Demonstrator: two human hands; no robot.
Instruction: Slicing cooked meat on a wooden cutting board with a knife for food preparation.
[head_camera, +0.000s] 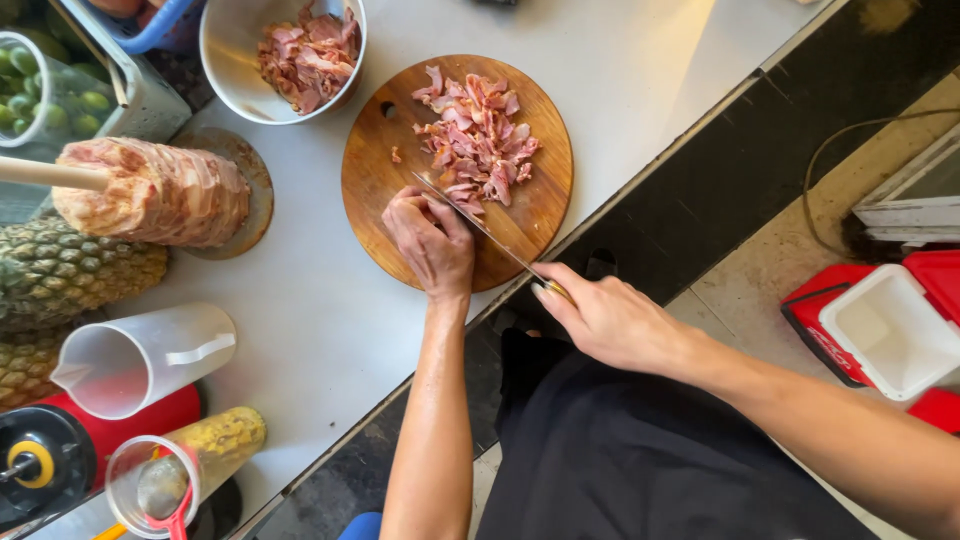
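Note:
A round wooden cutting board lies on the pale counter with a heap of chopped pink meat on it. My right hand grips the handle of a long knife, whose blade runs across the board along the near edge of the meat. My left hand rests on the board with its fingers curled, pressing down on the back of the blade near its tip.
A white bowl holding more cut meat stands beyond the board. A meat spit, pineapples, a clear jug and a corn container sit at the left. The counter edge runs diagonally; a red cooler is on the floor.

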